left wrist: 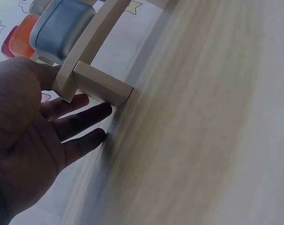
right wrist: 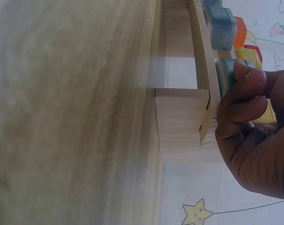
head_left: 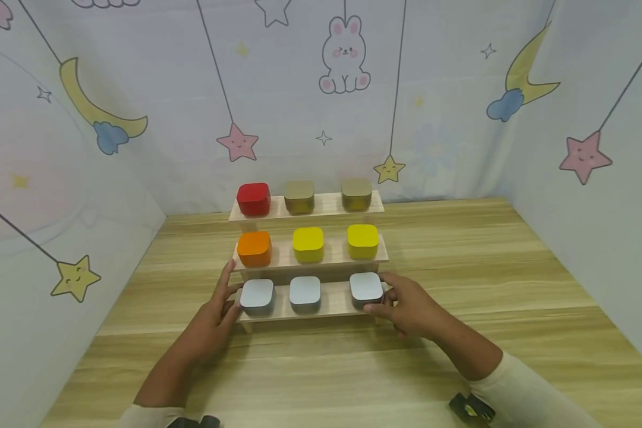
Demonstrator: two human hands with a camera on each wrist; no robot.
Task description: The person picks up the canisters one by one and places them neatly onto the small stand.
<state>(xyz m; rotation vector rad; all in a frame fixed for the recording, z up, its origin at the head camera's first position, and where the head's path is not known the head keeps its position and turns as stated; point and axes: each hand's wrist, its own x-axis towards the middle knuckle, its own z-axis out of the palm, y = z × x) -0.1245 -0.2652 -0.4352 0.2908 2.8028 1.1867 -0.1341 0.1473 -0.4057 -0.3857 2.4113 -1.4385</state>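
My right hand (head_left: pixel 414 306) pinches a grey, rounded square block (head_left: pixel 366 288) at the right end of the lowest shelf, thumb at its front and fingers along its right side. In the right wrist view the thumb overlaps the block (right wrist: pixel 225 77). At the opposite end, my left hand (head_left: pixel 208 327) touches the wooden step rack (head_left: pixel 331 306) with spread fingers. Its fingers (left wrist: pixel 83 117) lie fairly straight beside the shelf's end support (left wrist: pixel 100 82) in the left wrist view. Two more grey blocks stand on this shelf, the left one (head_left: pixel 257 295) close to the left thumb.
On the middle shelf stand an orange block (head_left: pixel 254 248) and two yellow blocks (head_left: pixel 308 244). The top shelf carries a red block (head_left: pixel 254 199) and two olive-gold blocks (head_left: pixel 299 196). Behind the wood-grain table (head_left: pixel 321 380) hangs a patterned cloth (head_left: pixel 299 77), with side walls left and right.
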